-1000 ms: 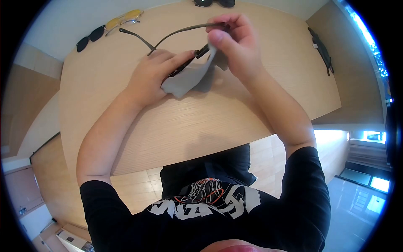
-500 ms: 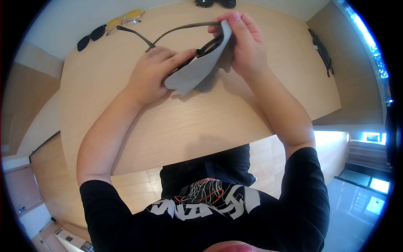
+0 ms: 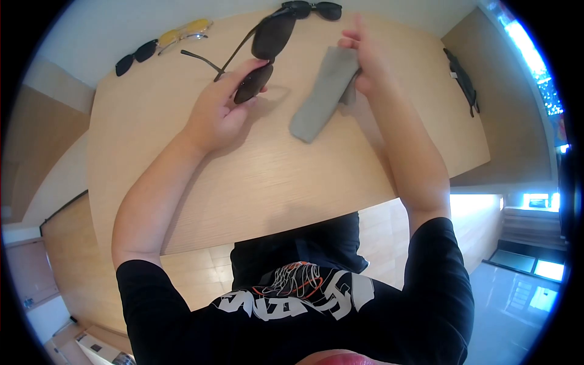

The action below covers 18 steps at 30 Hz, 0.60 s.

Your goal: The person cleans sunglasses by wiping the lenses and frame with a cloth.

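My left hand (image 3: 222,106) is closed around the sunglasses (image 3: 274,36) at the bridge and lower lens. Both dark lenses face up toward me, tilted, with the temples unfolded toward the far left. My right hand (image 3: 369,61) is apart from the glasses, to their right. A grey cloth (image 3: 325,94) hangs folded along the palm side of that hand, pinched near the thumb. The right fingertips point away from me and are slightly blurred. How the thumb grips the cloth is partly hidden.
Along the table's (image 3: 261,182) far left edge lie dark sunglasses (image 3: 137,58) and yellow-lensed glasses (image 3: 185,31). Another dark pair (image 3: 312,10) sits at the back middle. A black strap-like item (image 3: 462,82) lies along the right edge, by a wooden side panel (image 3: 517,121).
The cloth has come off the sunglasses and moved right with my right hand. The glasses have turned in my left hand, so both lenses now show.
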Tool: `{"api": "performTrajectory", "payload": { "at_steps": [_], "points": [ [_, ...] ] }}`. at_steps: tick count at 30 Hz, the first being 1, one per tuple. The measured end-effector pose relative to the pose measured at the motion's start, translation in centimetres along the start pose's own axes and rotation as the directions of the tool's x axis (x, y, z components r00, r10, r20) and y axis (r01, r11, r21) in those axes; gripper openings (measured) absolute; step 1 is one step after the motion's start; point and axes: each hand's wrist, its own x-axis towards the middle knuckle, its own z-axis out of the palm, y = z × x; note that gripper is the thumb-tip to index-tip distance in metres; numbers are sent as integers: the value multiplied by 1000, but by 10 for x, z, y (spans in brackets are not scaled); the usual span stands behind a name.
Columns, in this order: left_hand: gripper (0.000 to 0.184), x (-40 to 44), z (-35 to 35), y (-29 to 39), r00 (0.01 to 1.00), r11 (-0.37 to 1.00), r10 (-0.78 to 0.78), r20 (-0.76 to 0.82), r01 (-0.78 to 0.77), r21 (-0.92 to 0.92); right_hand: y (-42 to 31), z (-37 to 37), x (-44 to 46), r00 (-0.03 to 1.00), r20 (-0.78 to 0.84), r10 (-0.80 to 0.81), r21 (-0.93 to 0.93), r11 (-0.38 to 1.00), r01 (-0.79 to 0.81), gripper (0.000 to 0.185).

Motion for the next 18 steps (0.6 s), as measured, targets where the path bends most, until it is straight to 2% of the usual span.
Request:
{"api": "performTrajectory", "payload": {
  "at_steps": [1, 2, 4, 5, 6, 7, 8, 10, 13, 14, 15, 16, 17, 18],
  "points": [
    [57, 0, -1, 1, 1000, 997, -24, 20, 25, -72, -2, 0, 1, 999, -21, -43, 94, 995, 45, 42],
    [59, 0, -2, 3, 998, 988, -46, 41, 51, -143, -3, 0, -1, 981, -77, -177, 196, 962, 189, 41],
    [63, 0, 2, 11, 990, 951, -122, 72, 138, -277, -21, 24, -38, 885, -225, -407, 366, 807, 464, 39],
    [65, 0, 5, 16, 983, 922, -158, 94, 181, -341, -17, 22, -40, 882, -17, -470, 444, 787, 428, 37],
    [67, 2, 5, 21, 978, 907, -162, 129, 199, -371, -11, 17, -39, 828, 186, -528, 512, 772, 377, 35],
    [68, 4, 5, 27, 972, 889, -166, 167, 221, -400, -12, 22, -48, 730, 371, -574, 568, 762, 311, 33],
    [70, 5, 6, 30, 963, 870, -169, 208, 245, -429, 4, 38, -62, 706, 339, -621, 417, 772, 479, 29],
    [72, 3, 8, 33, 964, 832, -159, 212, 247, -497, 23, 51, -82, 758, 366, -539, 291, 841, 457, 15],
    [70, -2, 1, 37, 981, 799, -128, 143, 188, -571, 30, 41, -74, 765, 457, -454, 462, 856, 232, 10],
    [71, -3, -2, 36, 986, 801, -125, 109, 166, -575, 31, 35, -65, 738, 507, -444, 192, 894, 406, 11],
    [72, -3, -5, 36, 990, 804, -122, 72, 141, -577, 31, 28, -53, 715, 558, -421, -86, 828, 554, 13],
    [72, -3, -8, 35, 990, 793, -128, 52, 134, -594, 26, 29, -50, 699, 601, -386, -343, 666, 663, 16],
    [73, -1, -11, 34, 991, 782, -133, 34, 126, -610, 16, 27, -56, 764, 619, -182, -662, 402, 633, 23],
    [73, 2, -13, 32, 990, 770, -138, 21, 120, -626, 18, 24, -56, 703, 696, -145, -648, 292, 703, 26]
  ]
}}
